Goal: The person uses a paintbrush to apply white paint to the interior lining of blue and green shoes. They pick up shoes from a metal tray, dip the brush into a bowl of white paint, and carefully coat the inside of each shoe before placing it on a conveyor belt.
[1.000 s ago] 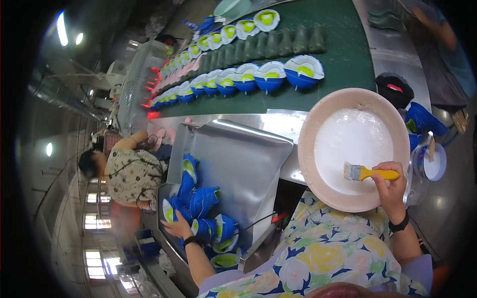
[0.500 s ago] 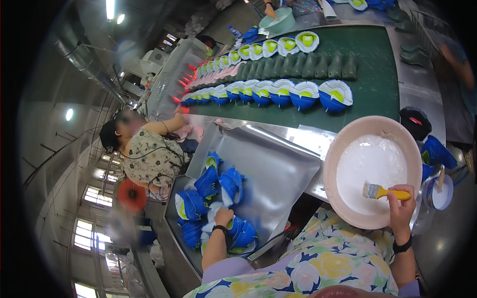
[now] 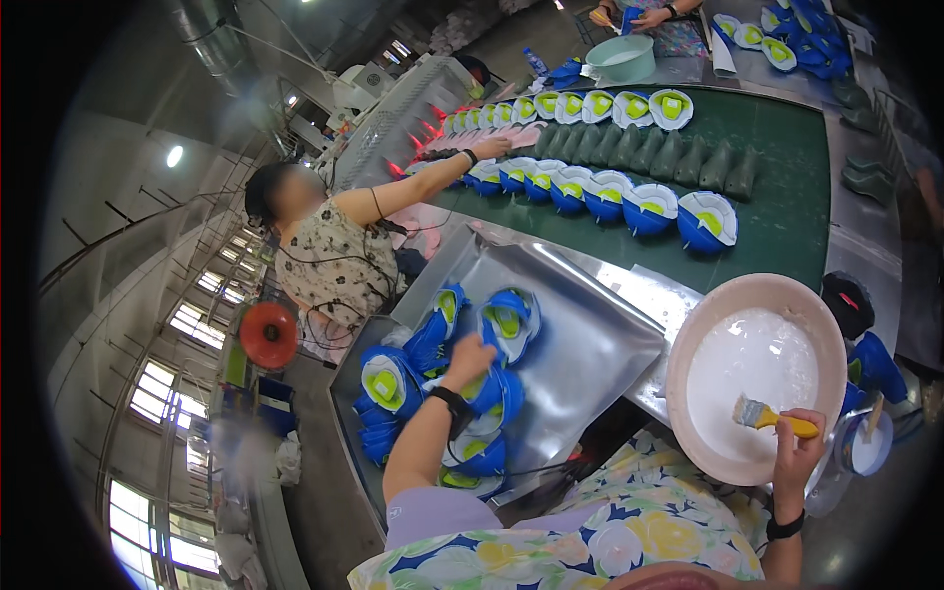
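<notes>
My left hand (image 3: 470, 360) is closed at the edge of a blue shoe upper (image 3: 511, 329) with white lining and a yellow-green inside; the fingertips are partly hidden. Around that hand, more blue uppers (image 3: 388, 383) lie heaped in a metal tray (image 3: 580, 339). In my right hand (image 3: 801, 454) is a yellow-handled paintbrush (image 3: 782, 421), its bristles pointing left over the white liquid (image 3: 742, 369). That liquid fills much of a pale pink basin (image 3: 680, 413).
Beyond the tray, a green conveyor belt (image 3: 787, 221) carries rows of uppers and dark foot-shaped lasts (image 3: 688, 157). A co-worker (image 3: 339, 246) at the left reaches over it. A small pot (image 3: 865, 447) stands right of the basin, and a green basin (image 3: 621, 61) at the far side.
My left hand has moved up and away from the near uppers, and an upper by it now shows its inside. The brush stays in my right hand. The co-worker's arm has stretched over the belt.
</notes>
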`<state>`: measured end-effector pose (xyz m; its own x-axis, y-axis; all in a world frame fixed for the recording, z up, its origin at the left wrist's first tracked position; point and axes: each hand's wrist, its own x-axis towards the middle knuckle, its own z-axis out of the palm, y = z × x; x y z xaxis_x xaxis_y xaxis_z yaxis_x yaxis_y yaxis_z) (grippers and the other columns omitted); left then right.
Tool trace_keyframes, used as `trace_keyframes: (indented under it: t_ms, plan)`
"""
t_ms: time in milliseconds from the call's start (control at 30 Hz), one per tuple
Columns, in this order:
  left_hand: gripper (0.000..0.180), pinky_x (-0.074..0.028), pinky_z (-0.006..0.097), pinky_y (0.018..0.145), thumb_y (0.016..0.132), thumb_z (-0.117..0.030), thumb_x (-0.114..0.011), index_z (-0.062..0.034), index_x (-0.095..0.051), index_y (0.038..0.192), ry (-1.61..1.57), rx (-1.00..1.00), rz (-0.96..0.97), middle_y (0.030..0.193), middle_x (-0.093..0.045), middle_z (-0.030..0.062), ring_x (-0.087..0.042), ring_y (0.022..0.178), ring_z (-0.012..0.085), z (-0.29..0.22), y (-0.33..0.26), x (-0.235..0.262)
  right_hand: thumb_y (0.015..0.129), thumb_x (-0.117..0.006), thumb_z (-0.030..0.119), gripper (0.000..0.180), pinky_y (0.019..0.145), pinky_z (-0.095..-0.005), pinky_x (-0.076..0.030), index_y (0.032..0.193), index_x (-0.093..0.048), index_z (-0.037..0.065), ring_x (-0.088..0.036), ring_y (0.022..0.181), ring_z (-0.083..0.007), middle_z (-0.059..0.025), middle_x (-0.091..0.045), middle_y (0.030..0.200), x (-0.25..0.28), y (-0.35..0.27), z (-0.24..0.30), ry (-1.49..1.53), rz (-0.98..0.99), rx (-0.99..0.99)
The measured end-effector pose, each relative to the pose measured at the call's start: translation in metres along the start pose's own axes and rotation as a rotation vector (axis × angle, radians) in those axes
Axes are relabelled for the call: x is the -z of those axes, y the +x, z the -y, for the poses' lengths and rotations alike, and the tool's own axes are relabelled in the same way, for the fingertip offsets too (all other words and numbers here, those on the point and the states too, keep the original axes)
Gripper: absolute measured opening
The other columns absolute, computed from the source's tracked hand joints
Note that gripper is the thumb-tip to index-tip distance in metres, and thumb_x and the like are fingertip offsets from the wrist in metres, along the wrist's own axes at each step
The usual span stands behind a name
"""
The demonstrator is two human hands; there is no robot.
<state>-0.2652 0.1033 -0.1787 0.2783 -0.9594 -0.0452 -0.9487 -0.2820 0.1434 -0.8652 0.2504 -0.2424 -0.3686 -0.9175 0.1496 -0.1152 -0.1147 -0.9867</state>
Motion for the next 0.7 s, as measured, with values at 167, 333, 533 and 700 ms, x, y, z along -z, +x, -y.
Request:
trace_keyframes:
  t_ms: [167, 333, 533, 700]
  plan:
    - [0.033, -0.050, 0.036, 0.078, 0.073, 0.009, -0.047, -0.0042, -0.056, 0.102, -1.532, 0.055, -0.136, 0.099, -0.062, 0.0108, -0.062, 0.089, 0.0233, -0.075, 0.035, 0.067, 0.090, -0.064, 0.002, 0.012, 0.077, -0.0269, -0.048, 0.099, -0.057, 0.001, -0.061, 0.085, -0.0150, -0.0077, -0.060, 0.097, 0.001, 0.001, 0.004, -0.027, -0.033, 0.015]
    - [0.049, -0.048, 0.051, 0.101, 0.068, 0.004, -0.043, 0.0084, -0.051, 0.116, -1.850, 0.258, 0.193, 0.120, -0.059, 0.0207, -0.060, 0.113, 0.0350, -0.096, 0.059, 0.022, 0.090, -0.065, 0.003, 0.012, 0.075, -0.0272, -0.049, 0.099, -0.057, 0.000, -0.061, 0.083, -0.0161, -0.0079, -0.061, 0.096, -0.001, 0.002, 0.003, -0.056, -0.049, 0.050]
    - [0.036, -0.056, 0.040, 0.077, 0.091, -0.006, -0.045, 0.0039, -0.055, 0.124, -1.333, 0.570, 0.074, 0.113, -0.063, 0.0162, -0.066, 0.098, 0.0264, -0.097, 0.048, -0.094, 0.090, -0.065, 0.005, 0.010, 0.074, -0.0273, -0.049, 0.096, -0.059, 0.001, -0.061, 0.083, -0.0168, -0.0083, -0.060, 0.096, -0.003, 0.003, 0.009, -0.099, -0.045, 0.012]
    - [0.045, -0.044, 0.044, 0.100, 0.081, -0.004, -0.045, 0.0022, -0.054, 0.125, -0.303, 0.026, -0.373, 0.118, -0.059, 0.0239, -0.055, 0.117, 0.0363, -0.106, 0.043, -0.086, 0.096, -0.060, 0.009, 0.012, 0.074, -0.0260, -0.050, 0.103, -0.056, 0.000, -0.060, 0.084, -0.0146, -0.0082, -0.058, 0.100, -0.003, 0.001, 0.000, 0.017, -0.113, 0.063]
